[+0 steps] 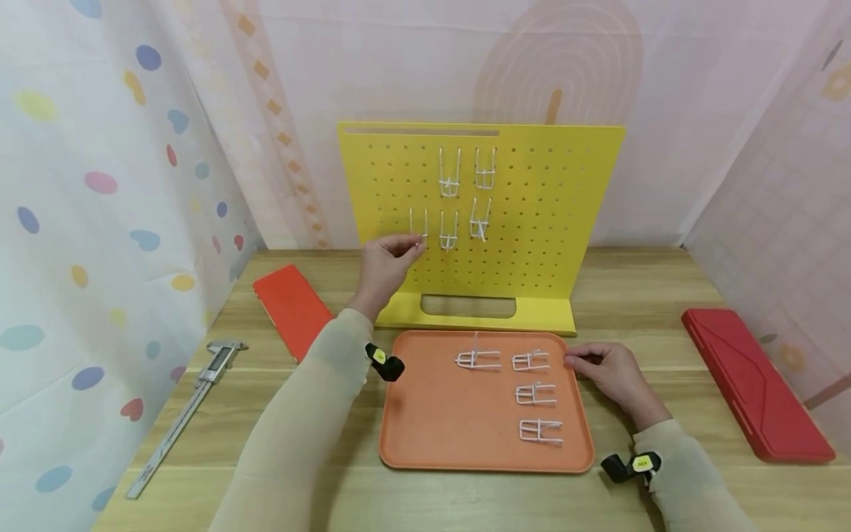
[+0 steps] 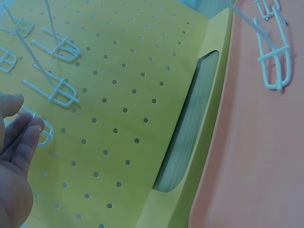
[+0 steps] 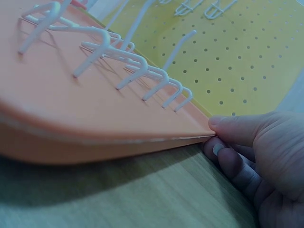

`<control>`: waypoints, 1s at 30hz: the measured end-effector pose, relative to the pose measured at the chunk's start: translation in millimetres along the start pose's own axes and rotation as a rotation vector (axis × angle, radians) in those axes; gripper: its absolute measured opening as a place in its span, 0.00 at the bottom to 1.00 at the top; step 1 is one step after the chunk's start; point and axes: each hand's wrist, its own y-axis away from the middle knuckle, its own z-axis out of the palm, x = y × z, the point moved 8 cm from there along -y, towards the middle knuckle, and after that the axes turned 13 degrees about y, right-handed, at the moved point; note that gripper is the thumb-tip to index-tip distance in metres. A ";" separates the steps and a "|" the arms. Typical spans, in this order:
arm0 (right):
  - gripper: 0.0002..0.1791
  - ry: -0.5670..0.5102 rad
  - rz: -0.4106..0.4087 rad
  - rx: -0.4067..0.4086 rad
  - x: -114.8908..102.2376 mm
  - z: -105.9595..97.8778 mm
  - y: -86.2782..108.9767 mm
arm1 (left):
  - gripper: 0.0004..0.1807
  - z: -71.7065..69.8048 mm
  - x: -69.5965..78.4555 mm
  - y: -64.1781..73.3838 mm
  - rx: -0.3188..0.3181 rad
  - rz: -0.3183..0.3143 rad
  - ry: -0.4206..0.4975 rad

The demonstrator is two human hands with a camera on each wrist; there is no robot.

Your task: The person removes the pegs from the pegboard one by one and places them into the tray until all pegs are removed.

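A yellow pegboard (image 1: 532, 251) stands upright with several white wire pegboard hooks on its left and middle part. My left hand (image 1: 388, 264) pinches the lower-left hook (image 1: 426, 220) between thumb and fingers against the board. Part of that hook (image 2: 49, 137) shows past the fingertips in the left wrist view. In front of the board lies an orange tray (image 1: 439, 436) bearing several more hooks, among them one at its upper middle (image 1: 477, 360). My right hand (image 1: 614, 375) grips the tray's right rim, thumb on top and fingers below, as the right wrist view shows.
To the left on the wooden table (image 1: 359, 499) lie a red-orange flat box (image 1: 292, 307) and a digital caliper (image 1: 193, 406). A dark red case (image 1: 751, 384) lies at the right. Patterned curtains (image 1: 100, 222) hang behind and beside the table.
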 end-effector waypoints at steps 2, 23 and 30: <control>0.12 0.001 0.002 0.006 -0.5 -0.9 0.1 | 0.11 0.8 0.1 -0.5 -0.001 0.013 0.006; 0.12 -0.033 -0.018 0.004 -8.8 -3.7 -2.1 | 0.12 2.6 2.0 0.5 0.020 0.085 0.126; 0.11 -0.026 -0.003 0.001 1.1 0.9 -1.7 | 0.12 3.6 1.6 4.4 0.015 0.111 0.108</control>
